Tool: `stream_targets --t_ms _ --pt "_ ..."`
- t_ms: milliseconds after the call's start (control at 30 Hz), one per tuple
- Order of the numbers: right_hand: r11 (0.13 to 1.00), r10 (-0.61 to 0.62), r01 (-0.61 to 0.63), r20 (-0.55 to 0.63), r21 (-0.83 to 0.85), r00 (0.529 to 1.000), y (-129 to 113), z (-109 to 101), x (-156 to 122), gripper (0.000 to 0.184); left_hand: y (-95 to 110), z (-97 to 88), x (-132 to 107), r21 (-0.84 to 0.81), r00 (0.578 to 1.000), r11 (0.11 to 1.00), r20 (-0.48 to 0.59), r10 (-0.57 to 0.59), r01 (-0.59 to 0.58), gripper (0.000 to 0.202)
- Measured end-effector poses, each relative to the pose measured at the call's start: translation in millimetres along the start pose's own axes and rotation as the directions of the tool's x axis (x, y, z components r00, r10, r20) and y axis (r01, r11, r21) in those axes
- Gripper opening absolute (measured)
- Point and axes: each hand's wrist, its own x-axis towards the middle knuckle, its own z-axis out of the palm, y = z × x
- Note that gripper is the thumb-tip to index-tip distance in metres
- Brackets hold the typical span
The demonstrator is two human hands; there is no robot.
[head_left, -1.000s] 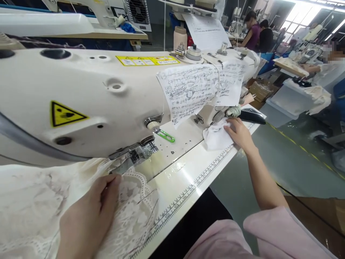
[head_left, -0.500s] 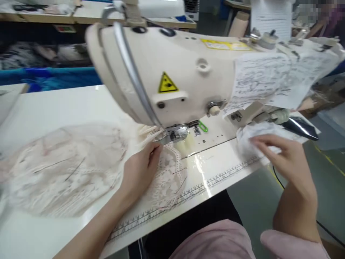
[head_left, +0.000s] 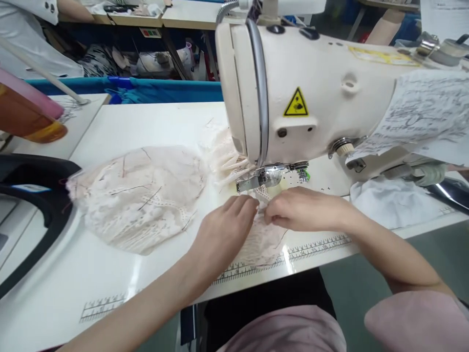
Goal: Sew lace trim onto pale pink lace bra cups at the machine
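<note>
A pale pink lace fabric piece (head_left: pixel 262 244) lies under the presser foot area of a white sewing machine (head_left: pixel 311 98) and hangs toward the ruler edge. My left hand (head_left: pixel 229 225) has its fingers curled closed on the lace, just in front of the needle. Beside it, almost touching, my right hand (head_left: pixel 304 209) pinches the same lace, its fingertips bent down. Behind the needle the gathered part of the lace (head_left: pixel 229 156) bunches up on the table. The exact edge between my fingertips is hidden.
Another lace piece (head_left: pixel 142 195) with loose threads lies flat on the left. A white cloth (head_left: pixel 392 200) rests at the right. A printed ruler (head_left: pixel 315 247) runs along the front edge. At far left are a black curved object (head_left: pixel 62 195) and a person's arm (head_left: pixel 75 10).
My right hand has moved left from the white cloth to the lace beside my left hand. The head view has swung left, so the machine appears farther right.
</note>
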Motion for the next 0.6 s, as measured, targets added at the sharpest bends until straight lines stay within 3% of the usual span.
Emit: stream_targets --t_ms 67,167,300,433,600 --pt "0.998 0.062 -0.061 -0.059 0.022 0.996 16 3 -6 0.020 1 12.3 -4 0.017 0.998 0.998 0.000 0.066 -0.066 0.028" --pt "0.978 0.174 -0.192 -0.197 -0.078 0.965 29 14 -9 0.023 0 26.6 -1 0.044 0.994 0.994 -0.013 0.105 -0.105 0.037" --pt "0.908 0.151 -0.296 -0.430 -0.295 0.890 34 35 -5 0.034 -1 30.5 13 0.104 0.993 0.991 -0.065 0.096 -0.089 0.040" --pt "0.880 0.037 -0.272 -0.515 -0.390 0.856 41 51 -2 0.042 -2 29.7 18 0.087 0.995 0.993 -0.051 0.080 -0.075 0.042" --pt "0.923 -0.028 -0.199 -0.575 -0.329 0.818 52 58 -1 0.037 -4 31.2 12 -0.001 0.995 0.995 -0.012 0.101 -0.101 0.038"
